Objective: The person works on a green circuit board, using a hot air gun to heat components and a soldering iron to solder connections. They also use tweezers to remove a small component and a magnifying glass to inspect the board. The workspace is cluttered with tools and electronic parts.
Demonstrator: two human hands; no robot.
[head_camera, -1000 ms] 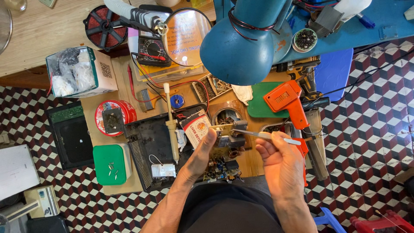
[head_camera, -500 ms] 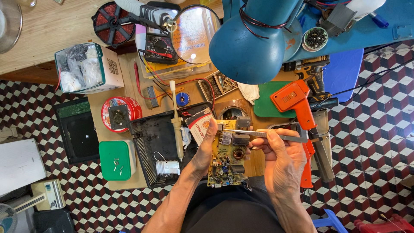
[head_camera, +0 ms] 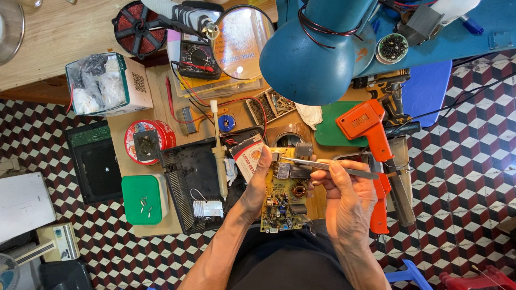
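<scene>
Two hands on one board

Left hand grips the yellow circuit board by its left edge, steadying it above the lap. Right hand pinches tweezers, tips at the board's far end. Soldering iron lies left; orange solder gun right.

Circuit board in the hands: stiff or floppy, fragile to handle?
The circuit board probably stays stiff: it juts flat from the left hand without sagging. Likely fragile on top, crowded with small parts, which fits the right hand using tweezers. Probably light, held by one edge.
</scene>
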